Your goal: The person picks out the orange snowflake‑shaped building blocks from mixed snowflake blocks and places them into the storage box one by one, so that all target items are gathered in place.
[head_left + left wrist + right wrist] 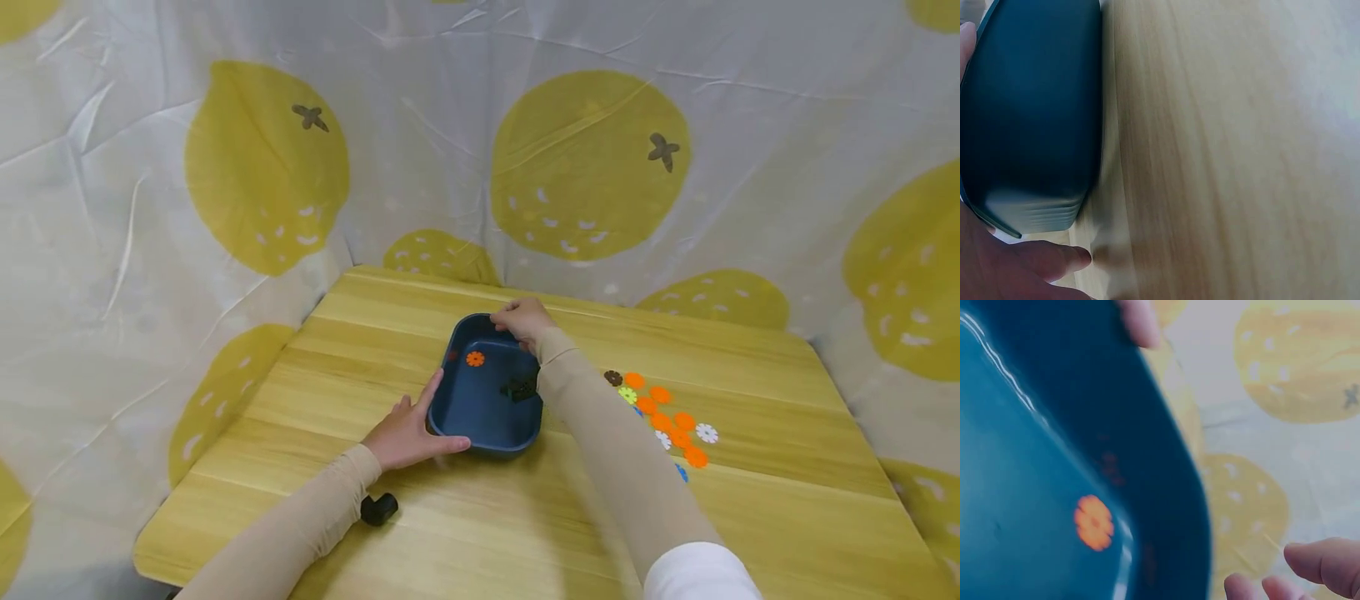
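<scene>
A deep dark-blue tray stands on the table, with one orange flower-shaped disc lying inside it near the far left corner. My left hand holds the near left corner of the tray, thumb along the near rim and fingers along the left side. In the left wrist view the tray's outer wall fills the upper left. My right hand is over the far rim, fingers bent. The right wrist view shows its thumb and fingertips apart, with nothing visible between them.
Several flower-shaped discs, mostly orange with white, blue, green and brown ones, lie right of the tray, partly behind the right forearm. Black wrist devices show at both wrists. A lemon-patterned curtain hangs behind the wooden table.
</scene>
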A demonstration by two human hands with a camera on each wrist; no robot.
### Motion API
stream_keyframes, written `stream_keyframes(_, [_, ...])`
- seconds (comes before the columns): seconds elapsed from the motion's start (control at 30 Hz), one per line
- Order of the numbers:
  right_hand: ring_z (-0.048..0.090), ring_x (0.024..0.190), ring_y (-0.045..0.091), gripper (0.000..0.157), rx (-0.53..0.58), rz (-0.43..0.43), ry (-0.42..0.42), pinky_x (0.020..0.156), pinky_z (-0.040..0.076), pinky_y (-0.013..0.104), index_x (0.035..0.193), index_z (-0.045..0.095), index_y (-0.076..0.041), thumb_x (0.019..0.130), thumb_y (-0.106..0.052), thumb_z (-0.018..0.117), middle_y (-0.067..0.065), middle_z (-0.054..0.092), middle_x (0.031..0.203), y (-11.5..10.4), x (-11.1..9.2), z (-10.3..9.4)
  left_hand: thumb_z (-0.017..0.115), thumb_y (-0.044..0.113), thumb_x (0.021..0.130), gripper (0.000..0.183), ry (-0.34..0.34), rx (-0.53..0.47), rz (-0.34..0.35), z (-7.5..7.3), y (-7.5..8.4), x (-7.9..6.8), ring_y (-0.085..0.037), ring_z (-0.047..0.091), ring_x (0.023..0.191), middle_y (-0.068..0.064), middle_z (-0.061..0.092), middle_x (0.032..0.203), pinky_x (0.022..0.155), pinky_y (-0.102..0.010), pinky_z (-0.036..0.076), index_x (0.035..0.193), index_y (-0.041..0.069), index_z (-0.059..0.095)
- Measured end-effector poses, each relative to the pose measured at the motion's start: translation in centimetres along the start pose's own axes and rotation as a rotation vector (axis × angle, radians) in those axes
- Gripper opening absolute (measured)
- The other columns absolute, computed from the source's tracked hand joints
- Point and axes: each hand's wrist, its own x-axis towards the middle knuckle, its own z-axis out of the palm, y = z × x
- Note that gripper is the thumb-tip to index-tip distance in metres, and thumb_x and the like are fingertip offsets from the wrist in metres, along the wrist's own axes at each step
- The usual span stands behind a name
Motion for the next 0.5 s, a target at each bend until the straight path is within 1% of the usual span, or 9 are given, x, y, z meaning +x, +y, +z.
stream_keyframes(0.07, [0.028,0.048,0.008,0.025,0.001,-0.003,0.004,0.051,0.032,0.024,0.118,0.061,-0.009,0.099,-0.025,0.063,0.018,0.069,0.130,-0.4,-0.4,-1.5,0.068,0.083,0.072,0.120,0.001,0.001,-0.004,0.0,0.0,-0.1,-0.061,0.020,0.148,-0.035,0.041,0.153,0.101,-0.076,0.040,0.161,0.047,-0.004])
stream_keyframes(0.17, [0.024,0.045,0.007,0.031,0.010,-0.002,0.012,0.049,0.030,0.023,0.126,0.057,-0.008,0.101,-0.026,0.060,0.018,0.066,0.134,-0.5,-1.1,-4.1,0.069,0.083,0.072,0.121,0.002,0.002,-0.009,0.0,-0.1,-0.2,-0.061,0.020,0.148,-0.035,0.042,0.153,0.100,-0.076,0.041,0.161,0.047,-0.004])
stream_keyframes(0.27, [0.022,0.044,0.007,0.030,0.031,0.003,0.035,0.049,0.028,0.024,0.125,0.055,-0.008,0.102,-0.026,0.058,0.018,0.063,0.137,0.0,-1.8,-6.9,0.069,0.082,0.072,0.121,0.006,0.001,-0.004,0.1,-0.3,-0.2,-0.062,0.019,0.148,-0.037,0.042,0.151,0.100,-0.077,0.040,0.161,0.045,-0.004])
stream_keyframes(0.37, [0.022,0.044,0.006,0.025,0.033,0.007,0.062,0.049,0.029,0.024,0.119,0.055,-0.008,0.103,-0.027,0.057,0.018,0.060,0.139,1.2,-2.6,-9.8,0.070,0.081,0.072,0.122,0.007,0.000,-0.002,0.1,-0.2,-0.2,-0.062,0.019,0.147,-0.038,0.042,0.151,0.100,-0.077,0.040,0.162,0.045,-0.004])
stream_keyframes(0.5, [0.022,0.046,0.006,0.023,-0.006,0.025,0.090,0.052,0.031,0.024,0.114,0.053,-0.009,0.104,-0.030,0.055,0.021,0.054,0.142,4.0,-3.8,-13.9,0.070,0.081,0.072,0.122,0.007,-0.002,0.006,0.1,-0.1,-0.1,-0.063,0.020,0.147,-0.039,0.041,0.151,0.101,-0.078,0.039,0.161,0.045,-0.004])
